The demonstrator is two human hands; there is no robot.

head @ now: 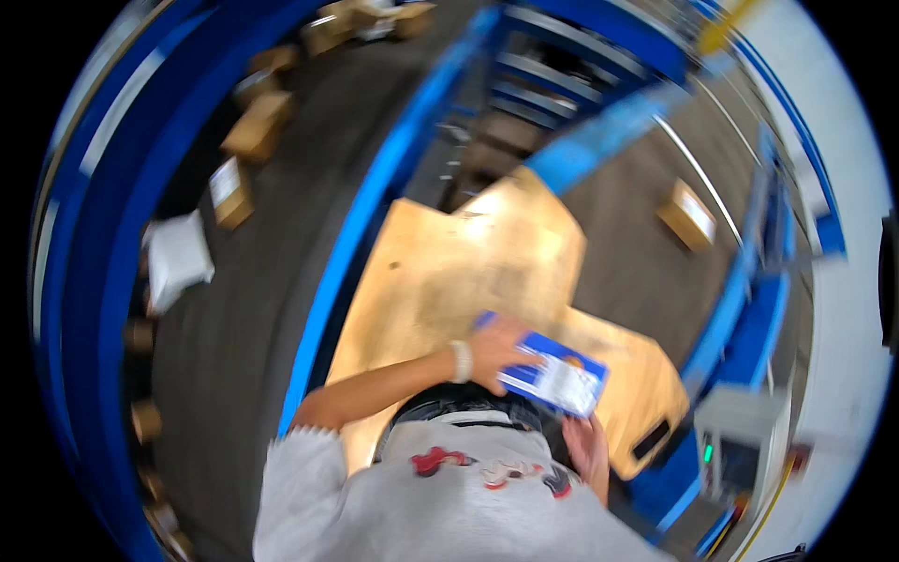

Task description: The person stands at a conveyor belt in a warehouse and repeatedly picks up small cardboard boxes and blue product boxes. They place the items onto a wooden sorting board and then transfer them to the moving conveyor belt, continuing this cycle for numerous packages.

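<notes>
A blue package [555, 372] with a white label lies between my two hands, close to my body above the wooden worktable [456, 281]. My left hand [500, 351], with a pale band at its wrist, rests over the package's left part and grips it from above. At the package's lower right edge is my right hand [584, 442]; its fingers reach to the corner and partly under it, so their tips are hidden. The picture is blurred by motion.
To the left, a dark conveyor belt [232, 421] carries several cardboard boxes and a white mailer bag [179, 260], behind a blue rail [351, 239]. A small box [688, 216] sits on the right belt. A dark phone-like object [652, 440] lies on the table, near a grey control box [741, 435].
</notes>
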